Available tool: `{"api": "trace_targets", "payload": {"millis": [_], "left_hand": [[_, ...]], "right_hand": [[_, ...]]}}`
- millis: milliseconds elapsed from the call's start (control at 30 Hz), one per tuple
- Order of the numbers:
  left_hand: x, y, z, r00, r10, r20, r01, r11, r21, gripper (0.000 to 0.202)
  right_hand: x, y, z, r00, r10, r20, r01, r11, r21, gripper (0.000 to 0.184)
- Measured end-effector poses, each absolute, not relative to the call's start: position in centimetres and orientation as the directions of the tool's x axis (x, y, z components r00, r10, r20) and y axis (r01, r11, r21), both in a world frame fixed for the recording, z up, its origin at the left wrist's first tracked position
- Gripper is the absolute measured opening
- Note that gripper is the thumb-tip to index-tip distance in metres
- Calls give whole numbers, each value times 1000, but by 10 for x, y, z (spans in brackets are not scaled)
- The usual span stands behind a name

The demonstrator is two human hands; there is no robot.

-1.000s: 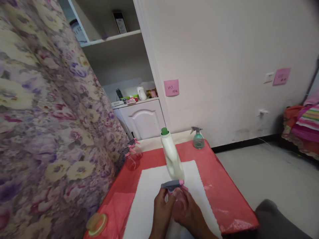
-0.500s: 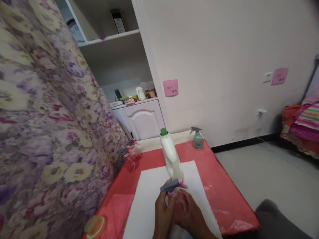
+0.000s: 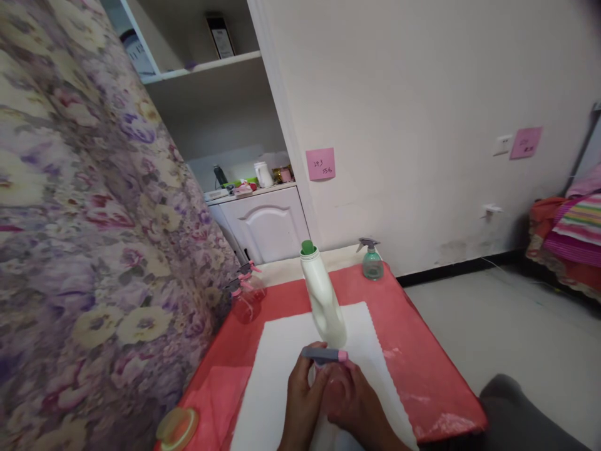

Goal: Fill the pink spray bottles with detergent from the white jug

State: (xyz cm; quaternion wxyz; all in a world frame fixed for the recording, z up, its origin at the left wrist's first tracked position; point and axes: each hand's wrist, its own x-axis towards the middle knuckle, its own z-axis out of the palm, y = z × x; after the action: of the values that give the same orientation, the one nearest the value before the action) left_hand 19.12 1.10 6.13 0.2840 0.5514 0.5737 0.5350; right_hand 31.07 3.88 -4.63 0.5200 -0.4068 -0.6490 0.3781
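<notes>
A clear pink spray bottle (image 3: 337, 387) with a grey and pink spray head is between my hands, above the white cloth. My left hand (image 3: 300, 391) pinches it at the collar, just under the spray head. Around the bottle's body my right hand (image 3: 364, 407) is wrapped. The nozzle points to the right. Just behind them a tall white jug-like bottle (image 3: 323, 297) with a green mouth stands on the cloth, apart from my hands.
A red-covered table (image 3: 422, 369) bears the white cloth (image 3: 277, 351). Pink spray bottles (image 3: 245, 307) stand at its left, a green spray bottle (image 3: 372, 266) at the back right, a round yellowish container (image 3: 177, 429) at the front left. A floral curtain (image 3: 107, 250) hangs along the left side.
The spray head has turned in my hands: its pink nozzle sits lower and the trigger that showed before is out of sight. Both hands keep their hold on the bottle.
</notes>
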Motion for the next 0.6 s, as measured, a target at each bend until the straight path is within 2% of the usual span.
{"api": "trace_targets", "payload": {"millis": [133, 400, 600], "left_hand": [[200, 16, 69, -287, 933, 217, 236, -151, 960, 29], [201, 16, 68, -361, 915, 178, 125, -142, 982, 30], [199, 18, 56, -408, 897, 172, 102, -142, 985, 29]], "right_hand": [[311, 41, -41, -137, 921, 365, 145, 383, -912, 72], [309, 48, -67, -222, 931, 290, 231, 339, -912, 94], [309, 47, -67, -184, 930, 319, 230, 356, -906, 87]]}}
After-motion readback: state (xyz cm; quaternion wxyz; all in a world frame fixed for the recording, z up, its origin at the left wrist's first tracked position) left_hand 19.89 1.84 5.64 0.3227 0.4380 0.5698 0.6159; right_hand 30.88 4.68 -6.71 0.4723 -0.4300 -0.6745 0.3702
